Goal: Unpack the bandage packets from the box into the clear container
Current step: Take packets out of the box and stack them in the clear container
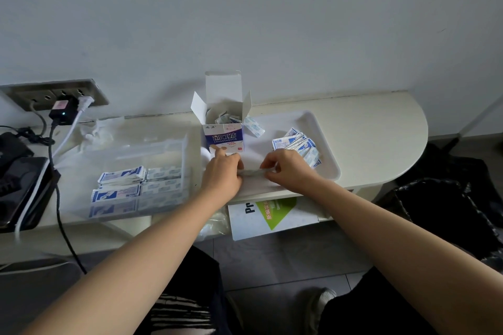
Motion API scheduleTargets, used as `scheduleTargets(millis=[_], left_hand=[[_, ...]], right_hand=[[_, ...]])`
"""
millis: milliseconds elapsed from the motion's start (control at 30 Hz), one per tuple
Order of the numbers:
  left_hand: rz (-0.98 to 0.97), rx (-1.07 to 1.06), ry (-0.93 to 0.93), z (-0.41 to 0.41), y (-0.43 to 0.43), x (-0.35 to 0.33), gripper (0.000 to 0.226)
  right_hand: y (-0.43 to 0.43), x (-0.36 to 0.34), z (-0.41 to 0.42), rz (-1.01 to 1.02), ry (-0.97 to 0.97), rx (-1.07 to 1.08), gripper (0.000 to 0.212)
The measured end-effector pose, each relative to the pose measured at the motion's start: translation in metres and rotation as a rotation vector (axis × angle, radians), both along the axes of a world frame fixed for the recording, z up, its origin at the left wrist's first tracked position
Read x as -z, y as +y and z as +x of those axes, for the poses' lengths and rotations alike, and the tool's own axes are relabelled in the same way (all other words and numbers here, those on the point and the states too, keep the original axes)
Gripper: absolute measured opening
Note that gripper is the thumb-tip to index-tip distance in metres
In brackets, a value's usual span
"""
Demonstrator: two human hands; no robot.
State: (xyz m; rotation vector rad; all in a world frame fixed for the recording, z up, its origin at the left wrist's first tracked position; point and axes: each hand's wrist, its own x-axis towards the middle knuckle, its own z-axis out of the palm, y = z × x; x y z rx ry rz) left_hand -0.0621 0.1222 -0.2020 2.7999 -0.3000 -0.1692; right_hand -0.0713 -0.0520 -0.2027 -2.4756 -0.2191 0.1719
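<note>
Head view, frame centre: our left hand and right hand each pinch one end of a bandage packet. We judge it light and floppy, best held by its edges. Centre-left sits the clear container; beyond, the open box.

Wall socket panel at far left, above the cream bench; black adapter and white plug seated in it, black cable trailing down over the bench edge. Black device at the left edge, type unclear. Under the bench, a white booklet with a green shape; black bag on the grey tiled floor at right.
</note>
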Motion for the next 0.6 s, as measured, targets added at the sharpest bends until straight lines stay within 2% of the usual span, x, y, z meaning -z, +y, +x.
scheduleTargets(millis=[233, 367, 600], left_hand=[[-0.178, -0.074, 0.054, 0.0025, -0.0068, -0.0033, 0.019], [-0.191, -0.128, 0.009, 0.0014, -0.0043, -0.0025, 0.021], [-0.220, -0.136, 0.091, 0.0038, -0.0035, -0.0048, 0.017]], right_hand=[[0.0025, -0.0036, 0.0044, 0.001, 0.025, 0.021, 0.021], [-0.0014, -0.0015, 0.0019, 0.055, -0.033, 0.061, 0.020], [-0.0035, -0.0045, 0.0009, 0.038, -0.024, 0.074, 0.017]])
